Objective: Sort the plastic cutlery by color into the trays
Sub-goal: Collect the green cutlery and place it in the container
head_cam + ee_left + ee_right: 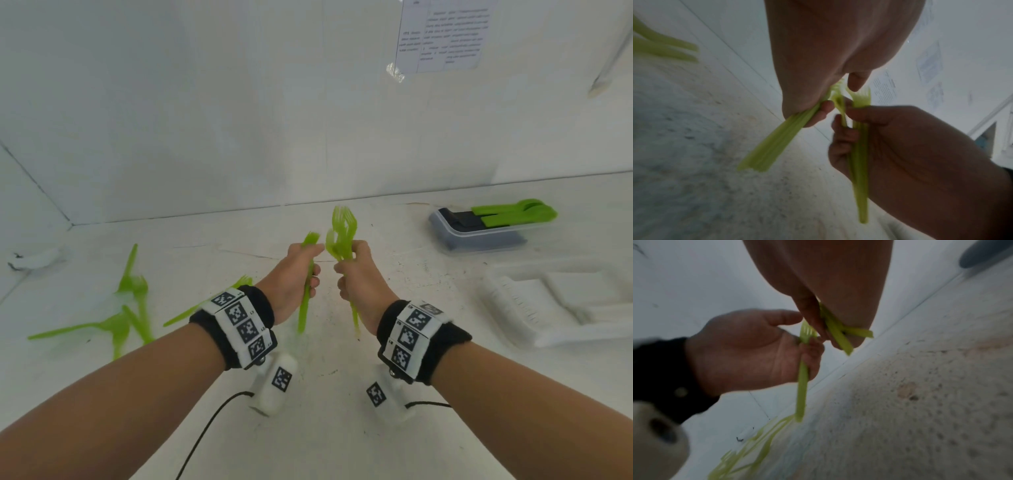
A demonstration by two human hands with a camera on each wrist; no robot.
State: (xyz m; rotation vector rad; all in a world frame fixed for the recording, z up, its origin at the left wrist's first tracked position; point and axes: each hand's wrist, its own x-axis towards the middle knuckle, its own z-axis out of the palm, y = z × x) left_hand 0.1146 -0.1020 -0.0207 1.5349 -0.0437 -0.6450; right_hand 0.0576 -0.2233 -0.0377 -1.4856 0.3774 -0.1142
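Above the bench (329,428), the left hand (291,274) is gripping one green fork (306,301), the right hand (363,277), at its 3 o'clock, clutching a fork bunch (340,233).

White speckled counter (325,428): loose green forks (130,308) at left, grey tray (479,236) of green cutlery and white tray (561,308) at right, possibly holding white pieces.

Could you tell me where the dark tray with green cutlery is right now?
In the head view, the dark tray sits at the far right of the table, near the wall, just behind the white tray.

both hands (297,274) (359,274) raised, fingers curled, close together
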